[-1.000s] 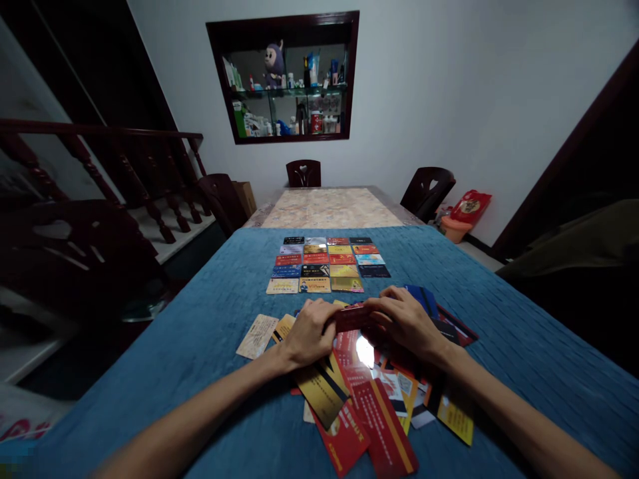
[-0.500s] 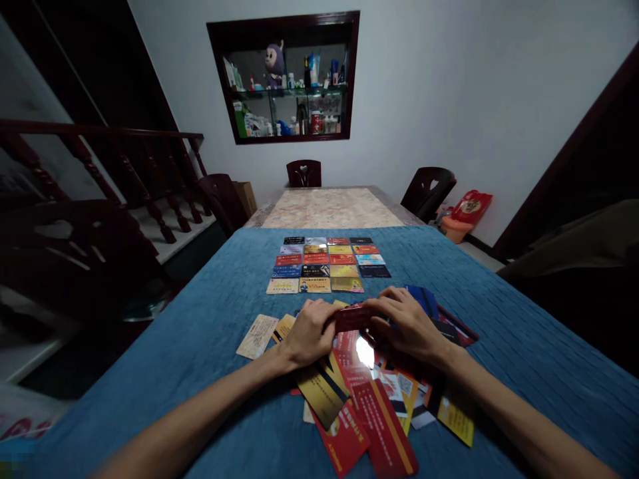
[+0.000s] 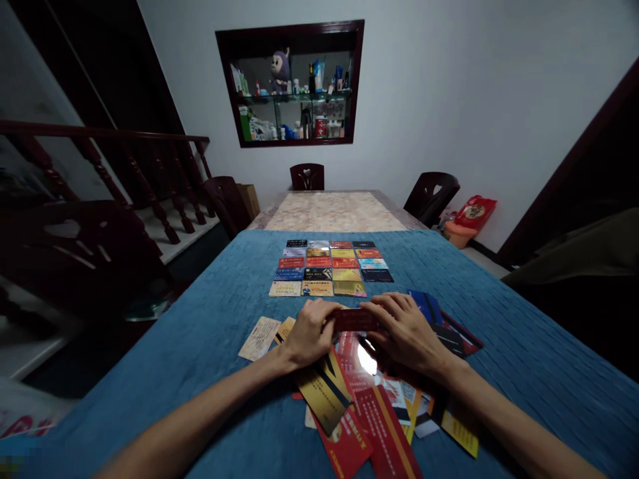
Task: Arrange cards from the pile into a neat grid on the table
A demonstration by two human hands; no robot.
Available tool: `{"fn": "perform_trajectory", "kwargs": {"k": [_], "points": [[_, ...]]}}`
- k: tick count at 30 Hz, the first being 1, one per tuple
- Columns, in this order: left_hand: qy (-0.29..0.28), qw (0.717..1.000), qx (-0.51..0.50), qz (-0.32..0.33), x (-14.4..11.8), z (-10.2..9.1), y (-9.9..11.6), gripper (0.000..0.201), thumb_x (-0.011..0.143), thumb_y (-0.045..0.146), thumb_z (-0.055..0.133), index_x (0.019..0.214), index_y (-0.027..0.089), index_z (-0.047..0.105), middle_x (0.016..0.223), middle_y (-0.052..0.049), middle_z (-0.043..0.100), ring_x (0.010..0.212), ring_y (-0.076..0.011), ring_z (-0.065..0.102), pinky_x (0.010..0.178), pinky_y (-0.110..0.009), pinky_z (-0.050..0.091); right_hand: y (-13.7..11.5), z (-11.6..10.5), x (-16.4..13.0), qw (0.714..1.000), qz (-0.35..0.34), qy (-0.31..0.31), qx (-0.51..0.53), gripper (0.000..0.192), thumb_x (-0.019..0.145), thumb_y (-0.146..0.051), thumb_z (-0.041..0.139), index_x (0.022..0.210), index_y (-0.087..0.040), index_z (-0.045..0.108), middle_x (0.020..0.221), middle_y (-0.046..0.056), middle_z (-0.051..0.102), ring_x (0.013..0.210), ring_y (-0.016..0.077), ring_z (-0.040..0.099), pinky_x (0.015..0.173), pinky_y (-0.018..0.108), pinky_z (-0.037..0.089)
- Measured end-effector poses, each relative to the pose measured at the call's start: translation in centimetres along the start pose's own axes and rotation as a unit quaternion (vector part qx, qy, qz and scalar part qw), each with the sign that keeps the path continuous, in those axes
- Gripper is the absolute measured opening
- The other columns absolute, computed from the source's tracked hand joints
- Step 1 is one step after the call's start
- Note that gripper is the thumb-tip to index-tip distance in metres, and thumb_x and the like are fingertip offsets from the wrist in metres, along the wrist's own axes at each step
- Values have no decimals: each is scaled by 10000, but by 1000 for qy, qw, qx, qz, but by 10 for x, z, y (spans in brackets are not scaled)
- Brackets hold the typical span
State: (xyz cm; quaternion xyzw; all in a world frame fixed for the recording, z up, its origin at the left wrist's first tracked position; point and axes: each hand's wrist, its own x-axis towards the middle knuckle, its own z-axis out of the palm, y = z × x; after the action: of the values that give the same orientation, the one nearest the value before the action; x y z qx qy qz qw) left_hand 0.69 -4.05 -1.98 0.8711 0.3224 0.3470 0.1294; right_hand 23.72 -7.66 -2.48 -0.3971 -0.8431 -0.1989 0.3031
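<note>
Pinching a red card (image 3: 355, 319) between them, left hand (image 3: 310, 332) and right hand (image 3: 407, 330) hover over scattered cards (image 3: 349, 399) on blue tablecloth (image 3: 200, 346); card grid (image 3: 329, 268) beyond, wall shelf (image 3: 292, 83) above.

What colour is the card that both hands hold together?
Dark red; the card shows best in the head view, between the left hand and right hand.

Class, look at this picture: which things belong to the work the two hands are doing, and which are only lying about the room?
In the work:
- left hand and right hand, both gripping a dark red plastic card
- loose heap of coloured cards
- neat grid of laid-out cards
- blue cloth under them

Lying about:
- dark wooden chairs
- wall shelf with purple plush toy
- red bag
</note>
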Motion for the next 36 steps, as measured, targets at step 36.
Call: {"fn": "perform_trajectory", "kwargs": {"k": [36], "points": [[-32, 967, 232, 101, 22, -60, -35, 446, 852, 199, 571, 1287, 127, 504, 1234, -178, 556, 1114, -315, 526, 913, -476, 459, 9, 21, 64, 999, -23, 9, 31, 464, 876, -344, 592, 1302, -173, 525, 1098, 149, 584, 978, 294, 492, 792, 431, 460]]}}
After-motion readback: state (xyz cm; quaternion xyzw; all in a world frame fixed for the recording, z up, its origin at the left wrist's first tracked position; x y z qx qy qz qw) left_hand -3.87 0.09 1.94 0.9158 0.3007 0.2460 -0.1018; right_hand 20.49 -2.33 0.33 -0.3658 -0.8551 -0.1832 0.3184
